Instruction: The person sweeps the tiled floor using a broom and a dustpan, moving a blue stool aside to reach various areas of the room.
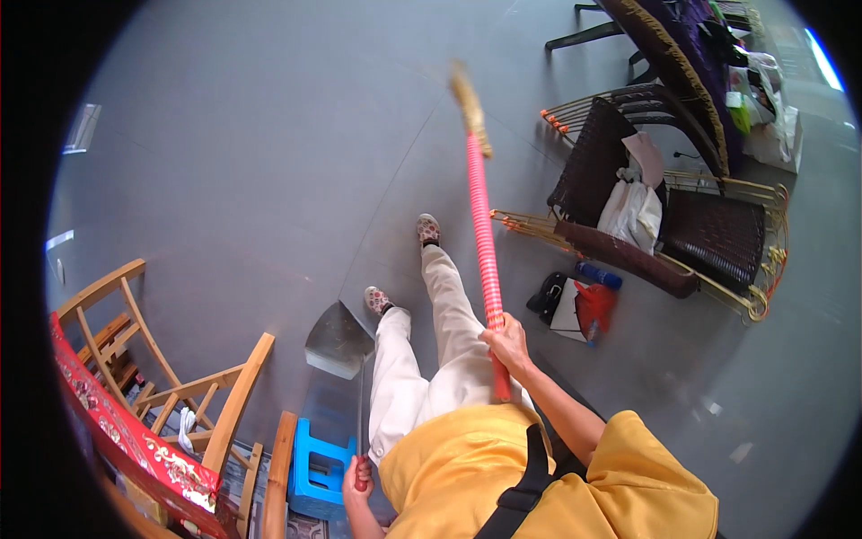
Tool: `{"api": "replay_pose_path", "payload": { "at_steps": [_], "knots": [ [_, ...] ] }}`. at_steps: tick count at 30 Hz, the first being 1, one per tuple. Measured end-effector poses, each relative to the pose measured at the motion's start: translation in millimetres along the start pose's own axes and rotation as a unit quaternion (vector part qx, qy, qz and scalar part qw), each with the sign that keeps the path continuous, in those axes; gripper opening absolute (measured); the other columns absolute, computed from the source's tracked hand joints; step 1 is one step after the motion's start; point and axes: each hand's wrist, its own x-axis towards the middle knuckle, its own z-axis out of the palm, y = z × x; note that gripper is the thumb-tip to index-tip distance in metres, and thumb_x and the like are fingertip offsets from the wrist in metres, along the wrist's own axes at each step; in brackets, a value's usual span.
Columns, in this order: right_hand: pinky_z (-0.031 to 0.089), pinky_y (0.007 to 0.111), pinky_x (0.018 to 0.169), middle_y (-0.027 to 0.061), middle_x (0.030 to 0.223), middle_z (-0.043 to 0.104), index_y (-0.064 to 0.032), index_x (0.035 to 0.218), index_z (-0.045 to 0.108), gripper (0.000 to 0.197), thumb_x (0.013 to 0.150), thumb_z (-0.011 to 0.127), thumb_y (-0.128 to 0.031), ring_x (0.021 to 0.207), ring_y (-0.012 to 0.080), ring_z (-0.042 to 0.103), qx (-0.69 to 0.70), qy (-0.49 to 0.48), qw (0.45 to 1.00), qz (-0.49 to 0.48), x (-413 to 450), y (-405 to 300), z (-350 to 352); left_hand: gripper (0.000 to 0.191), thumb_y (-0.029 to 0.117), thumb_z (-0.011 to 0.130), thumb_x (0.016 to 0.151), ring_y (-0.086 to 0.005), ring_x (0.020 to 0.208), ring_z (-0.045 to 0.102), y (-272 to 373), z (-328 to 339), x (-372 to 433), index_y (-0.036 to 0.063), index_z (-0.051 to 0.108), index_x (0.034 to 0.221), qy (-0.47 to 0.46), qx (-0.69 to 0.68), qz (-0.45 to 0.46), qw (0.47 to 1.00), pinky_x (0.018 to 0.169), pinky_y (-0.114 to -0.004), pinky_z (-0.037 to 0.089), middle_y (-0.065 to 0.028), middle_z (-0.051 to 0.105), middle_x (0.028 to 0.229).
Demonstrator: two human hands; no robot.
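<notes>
My right hand (508,343) grips the lower part of a broom (483,222) with a red and white striped handle. The broom's straw head (469,111) points away from me over the grey floor and looks slightly blurred. Low at the left, my left hand (357,480) is closed around the red grip of a long-handled dustpan (340,340). The dustpan's metal pan rests on the floor beside my left shoe (377,300). My right shoe (427,229) is farther forward, left of the broom handle.
Wooden frames (232,404) with a red patterned cloth (135,431) stand at left, near a blue plastic stool (323,471). At right are a dark woven chair (592,158) holding white bags, golden hangers, and a red item (594,303) with a blue bottle (599,275) on the floor.
</notes>
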Motion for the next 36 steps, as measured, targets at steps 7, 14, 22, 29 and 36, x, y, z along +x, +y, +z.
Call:
{"api": "replay_pose_path", "payload": {
  "at_steps": [7, 14, 22, 29, 36],
  "knots": [
    [0.043, 0.027, 0.038, 0.0053, 0.052, 0.047, -0.0018, 0.063, 0.046, 0.013, 0.059, 0.057, -0.004, 0.039, 0.0153, 0.047, 0.164, 0.103, 0.978, 0.073, 164, -22, 17, 0.032, 0.032, 0.045, 0.087, -0.0048, 0.043, 0.037, -33, 54, 5, 0.0027, 0.049, 0.101, 0.038, -0.054, 0.026, 0.997, 0.034, -0.015, 0.034, 0.0002, 0.04, 0.061],
    [0.04, 0.029, 0.036, 0.0066, 0.049, 0.046, -0.0018, 0.059, 0.047, 0.008, 0.062, 0.054, -0.001, 0.037, 0.018, 0.046, 0.237, 0.248, 0.923, 0.174, 292, -1, 35, 0.03, 0.026, 0.041, 0.089, -0.0049, 0.038, 0.032, -58, 156, -4, 0.0019, 0.048, 0.107, 0.213, 0.004, 0.086, 0.973, 0.03, -0.016, 0.028, -0.0008, 0.039, 0.058],
    [0.043, 0.031, 0.047, 0.0066, 0.069, 0.052, -0.0042, 0.083, 0.046, 0.022, 0.064, 0.055, -0.011, 0.052, 0.0187, 0.048, 0.273, 0.056, 0.907, 0.316, 407, -54, -9, 0.033, 0.031, 0.04, 0.089, -0.0049, 0.042, 0.036, -57, 115, -8, 0.0062, 0.048, 0.109, 0.119, -0.111, 0.004, 0.987, 0.034, -0.016, 0.03, -0.0045, 0.055, 0.076],
    [0.046, 0.035, 0.044, 0.0084, 0.057, 0.048, -0.0008, 0.074, 0.046, 0.009, 0.068, 0.051, -0.004, 0.051, 0.0208, 0.054, 0.254, -0.003, 0.948, 0.192, 331, -61, 29, 0.037, 0.03, 0.038, 0.09, -0.0061, 0.042, 0.029, -64, 151, -4, 0.0002, 0.045, 0.111, 0.108, -0.237, 0.0, 0.965, 0.034, -0.018, 0.029, -0.0001, 0.037, 0.061],
    [0.045, 0.03, 0.039, 0.008, 0.057, 0.049, 0.0003, 0.074, 0.045, 0.017, 0.062, 0.056, -0.001, 0.041, 0.0178, 0.049, 0.158, -0.101, 0.969, 0.158, 144, -95, 10, 0.032, 0.027, 0.043, 0.089, -0.004, 0.04, 0.03, -73, 171, -9, 0.0026, 0.047, 0.109, 0.199, -0.017, 0.081, 0.977, 0.031, -0.016, 0.027, 0.0013, 0.038, 0.059]
  ]
}}
